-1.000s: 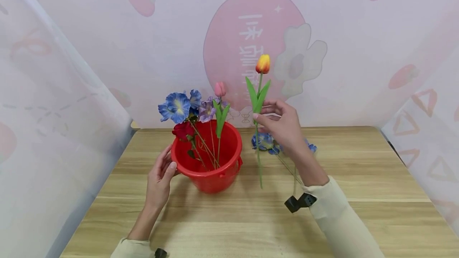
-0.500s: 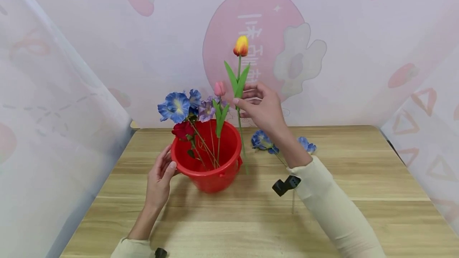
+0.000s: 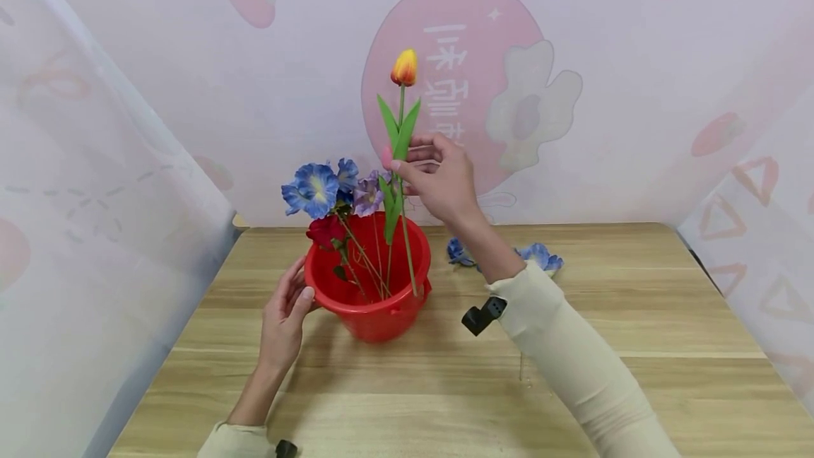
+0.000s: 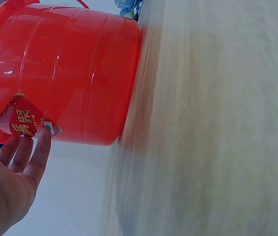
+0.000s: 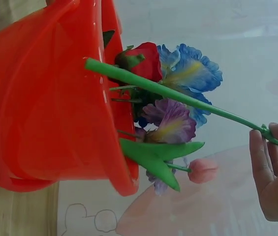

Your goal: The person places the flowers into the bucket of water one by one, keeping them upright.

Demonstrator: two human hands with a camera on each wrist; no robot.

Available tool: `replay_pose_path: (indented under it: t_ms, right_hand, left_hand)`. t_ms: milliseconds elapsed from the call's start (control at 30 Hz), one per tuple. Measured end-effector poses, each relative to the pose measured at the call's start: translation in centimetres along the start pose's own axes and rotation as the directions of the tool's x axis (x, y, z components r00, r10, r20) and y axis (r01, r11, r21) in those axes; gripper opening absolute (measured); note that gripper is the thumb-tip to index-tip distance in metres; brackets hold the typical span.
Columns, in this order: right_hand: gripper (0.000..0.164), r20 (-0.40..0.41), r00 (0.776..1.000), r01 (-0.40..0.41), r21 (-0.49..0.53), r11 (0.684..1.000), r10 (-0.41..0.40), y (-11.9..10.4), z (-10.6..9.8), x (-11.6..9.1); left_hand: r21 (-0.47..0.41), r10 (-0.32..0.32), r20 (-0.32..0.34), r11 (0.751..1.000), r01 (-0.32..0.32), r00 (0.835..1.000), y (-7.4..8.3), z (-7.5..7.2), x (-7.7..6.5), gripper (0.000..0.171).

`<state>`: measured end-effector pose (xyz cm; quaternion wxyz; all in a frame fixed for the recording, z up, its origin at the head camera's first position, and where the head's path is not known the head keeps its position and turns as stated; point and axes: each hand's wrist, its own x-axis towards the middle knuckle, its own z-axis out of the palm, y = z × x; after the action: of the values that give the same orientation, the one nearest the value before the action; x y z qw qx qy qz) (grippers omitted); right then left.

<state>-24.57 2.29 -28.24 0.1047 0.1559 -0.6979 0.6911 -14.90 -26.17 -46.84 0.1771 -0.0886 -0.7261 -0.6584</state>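
Note:
A red bucket [image 3: 374, 324] stands on the table, holding several artificial flowers: a blue flower [image 3: 315, 189], a red rose [image 3: 326, 230], a purple flower [image 3: 367, 196] and a pink tulip [image 5: 202, 170]. My left hand [image 3: 284, 320] rests against its left side, thumb near the rim; the left wrist view has straight fingers [image 4: 40, 152] touching the wall beside a label. My right hand [image 3: 444, 177] pinches a yellow-orange tulip [image 3: 404, 68] upright by its stem, below the leaves. The stem's lower end [image 5: 97, 66] overlaps the bucket's rim at the right.
Blue flowers [image 3: 539, 254] lie at the back right of the wooden table [image 3: 407, 401], partly behind my right forearm. Patterned cloth [image 3: 604, 20] hangs behind the table and along both sides. A black device [image 3: 483, 315] is on my right wrist.
My right hand has carried the yellow-orange tulip left and up, from beside the bucket to over its right part. The left hand and bucket have stayed in place.

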Motion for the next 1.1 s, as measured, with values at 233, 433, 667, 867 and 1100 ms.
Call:
replay_pose_path:
  t_ms: [233,433,667,867,1100]
  right_hand:
    - [0.035,-0.032,0.997,0.069,0.017,0.997,-0.068,-0.5,1.1,0.5]
    - [0.036,0.0,1.0,0.029,-0.006,1.0,-0.029,0.3,2.5,0.3]
    - [0.033,0.075,0.997,-0.014,-0.021,1.0,0.015,1.9,4.0,-0.3]
    - [0.032,0.139,0.987,-0.073,-0.061,0.995,0.081,2.9,5.0,-0.6]
    - [0.029,0.13,0.984,-0.103,-0.118,0.988,0.118,4.2,5.8,-0.5]
  left_hand:
    - [-0.002,0.003,0.001,1.0,-0.003,1.0,-0.1,0.0,0.0,0.054]
    - [-0.002,0.003,-0.001,1.0,-0.003,1.0,-0.1,0.0,0.0,0.054]
    - [0.01,-0.005,-0.003,1.0,0.005,1.0,0.0,0.0,0.0,0.054]
    - [0.005,-0.003,0.002,1.0,0.003,1.0,0.1,0.0,0.0,0.054]
    - [0.001,-0.006,0.004,1.0,0.006,1.0,0.0,0.0,0.0,0.054]
